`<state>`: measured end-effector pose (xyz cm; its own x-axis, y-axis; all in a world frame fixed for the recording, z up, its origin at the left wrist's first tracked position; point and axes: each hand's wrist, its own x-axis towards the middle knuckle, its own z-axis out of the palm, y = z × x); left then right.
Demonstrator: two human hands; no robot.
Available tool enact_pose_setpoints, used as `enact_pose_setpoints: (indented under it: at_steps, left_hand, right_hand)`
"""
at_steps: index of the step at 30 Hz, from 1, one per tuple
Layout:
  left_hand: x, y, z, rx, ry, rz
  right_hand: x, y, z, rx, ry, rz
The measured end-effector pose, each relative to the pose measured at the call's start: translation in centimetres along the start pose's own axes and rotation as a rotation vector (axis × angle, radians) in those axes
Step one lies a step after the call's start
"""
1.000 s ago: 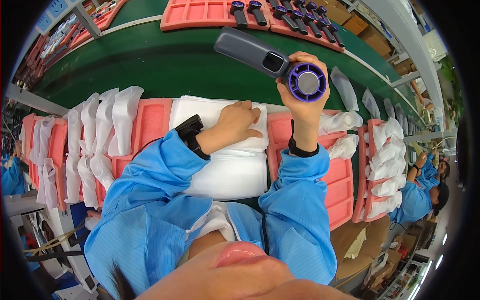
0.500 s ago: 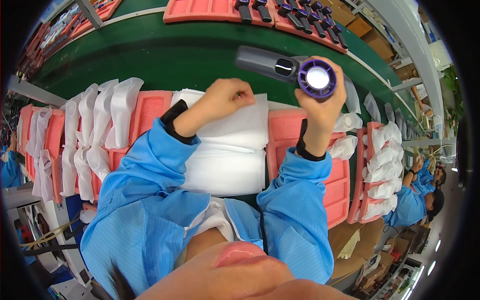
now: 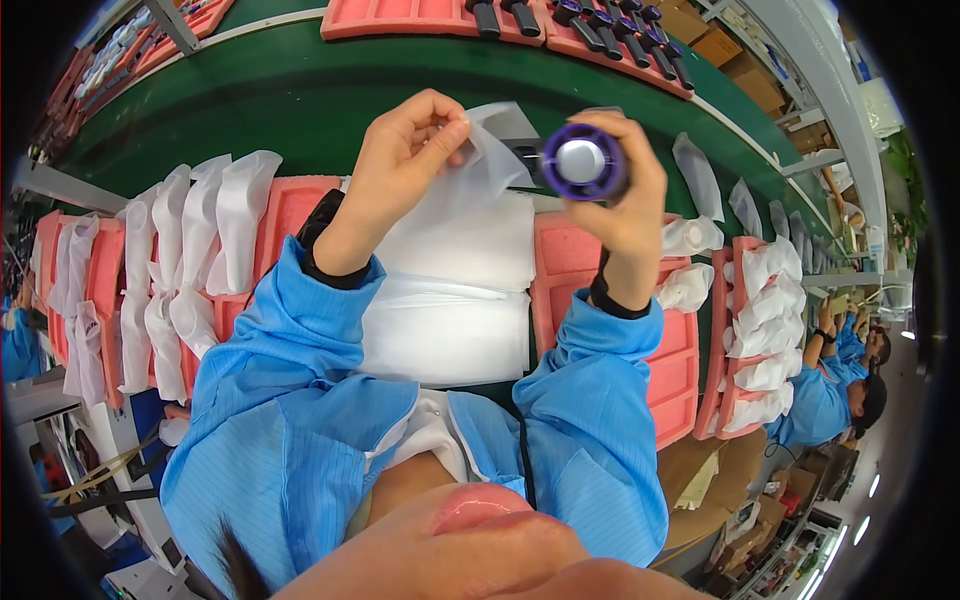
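My left hand (image 3: 405, 150) pinches a thin, translucent white bag (image 3: 488, 150) between thumb and fingers, lifted over the stack. My right hand (image 3: 632, 200) is wrapped round the head of a handheld fan (image 3: 584, 163), which has a purple ring and a pale round centre. The fan's dark handle points left toward the bag and is partly covered by it; how far inside it sits, I cannot tell. Below both hands lies a stack of flat white bags (image 3: 445, 335).
Pink foam trays (image 3: 672, 385) flank the stack; several hold white-wrapped items (image 3: 245, 220). Across the green belt (image 3: 270, 110), a far pink tray (image 3: 390, 22) and its neighbour carry unwrapped fans (image 3: 625, 38). Wrapped pieces (image 3: 697, 175) rest at the right. Co-workers in blue (image 3: 815, 410) sit farther right.
My left hand has risen and now grips a bag lifted off the stack. My right hand has brought the fan left and slightly down, its handle now at the bag.
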<state>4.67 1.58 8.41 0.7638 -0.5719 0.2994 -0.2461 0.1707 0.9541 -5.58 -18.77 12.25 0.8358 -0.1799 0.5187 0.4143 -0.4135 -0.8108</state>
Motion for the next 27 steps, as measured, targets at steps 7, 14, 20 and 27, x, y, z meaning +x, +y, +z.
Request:
enact_pose_setpoints:
  at_steps: [7, 14, 20, 27]
  left_hand:
    - [-0.2, 0.9, 0.0, -0.495, 0.015, -0.049]
    - [-1.2, 1.2, 1.5, -0.095, 0.126, 0.28]
    - [-2.1, 1.1, 3.2, 0.58, 0.135, 0.704]
    - [-1.8, 1.9, 3.2, 0.491, 0.199, 0.558]
  right_hand:
    - [0.1, 1.0, 4.6, -0.315, -0.066, -0.261]
    - [-0.5, 1.1, 6.4, -0.454, -0.041, -0.263]
    - [-0.4, 1.6, 6.0, -0.517, 0.064, -0.285]
    - [-0.2, 3.2, 5.9, -0.384, 0.242, -0.161]
